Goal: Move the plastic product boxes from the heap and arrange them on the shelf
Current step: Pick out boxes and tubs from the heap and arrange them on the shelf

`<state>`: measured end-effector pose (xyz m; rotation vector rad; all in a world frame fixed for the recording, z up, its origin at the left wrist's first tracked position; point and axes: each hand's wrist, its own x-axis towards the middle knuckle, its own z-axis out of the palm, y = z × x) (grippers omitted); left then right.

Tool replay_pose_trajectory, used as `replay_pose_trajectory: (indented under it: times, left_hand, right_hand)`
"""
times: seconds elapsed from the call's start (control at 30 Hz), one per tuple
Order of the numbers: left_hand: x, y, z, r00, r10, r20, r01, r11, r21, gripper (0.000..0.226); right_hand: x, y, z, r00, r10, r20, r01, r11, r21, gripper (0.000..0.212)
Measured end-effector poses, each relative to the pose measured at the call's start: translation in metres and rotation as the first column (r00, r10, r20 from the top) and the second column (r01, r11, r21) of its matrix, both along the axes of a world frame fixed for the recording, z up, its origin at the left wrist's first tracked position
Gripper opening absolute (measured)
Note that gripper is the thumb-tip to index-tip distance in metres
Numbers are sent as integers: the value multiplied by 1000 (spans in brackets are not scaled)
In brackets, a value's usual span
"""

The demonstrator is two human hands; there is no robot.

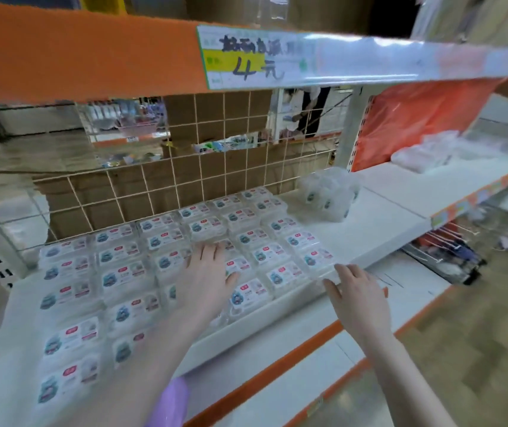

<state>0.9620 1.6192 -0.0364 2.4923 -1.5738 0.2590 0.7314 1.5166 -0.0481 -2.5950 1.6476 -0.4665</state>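
Clear plastic fills the middle of the view: rows of small transparent product boxes (166,260), each with a printed label on top, lie flat and edge to edge on a white shelf (379,235). The left hand (205,278) lies flat on top of the rows near their centre, fingers straight and spread, pressing or touching the lids rather than gripping anything. The right hand (354,294) is at the rows' front right corner, fingers straight and slightly fanned, fingertips touching or almost touching the edge of the corner box; blur makes the contact hard to confirm. It holds nothing.

Behind the rows and to their right, near a white upright post, sits the heap (328,197): a loose cluster of the same clear boxes, jumbled at angles. Directly behind the rows stands a wire grid panel (215,167). Above them runs an orange shelf edge carrying a handwritten price tag (246,61).

The boxes look light, thin-walled and smooth, so probably slippery and easy to dent. A sensible hold would be a gentle pinch across two opposite sides, with the label facing up.
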Motion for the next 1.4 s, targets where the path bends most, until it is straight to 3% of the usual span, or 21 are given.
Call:
replay_pose_trajectory:
  times: [0.5, 0.87, 1.13, 1.27, 1.4]
  left_hand:
    - [-183, -166, 6, 932, -357, -69, 358, 934, -1, 68]
    - [-329, -330, 16, 931, -354, -89, 352, 935, -43, 65]
    - [-349, -443, 16, 936, -351, -38, 348, 936, -60, 63]
    - [-351, -519, 11, 933, -356, -60, 350, 933, -86, 64]
    - [-351, -591, 13, 929, -355, -107, 345, 933, -101, 60]
  right_hand:
    - [-168, -104, 2, 976, -188, 113, 192, 981, -32, 40]
    - [-306, -260, 10, 980, -183, 76, 189, 979, -77, 39]
    - [-327, -379, 9, 981, -137, 134, 151, 984, -97, 40]
    - [-327, -448, 9, 977, -118, 179, 140, 984, -112, 28]
    - [-327, -524, 12, 976, -164, 146, 176, 981, -78, 33]
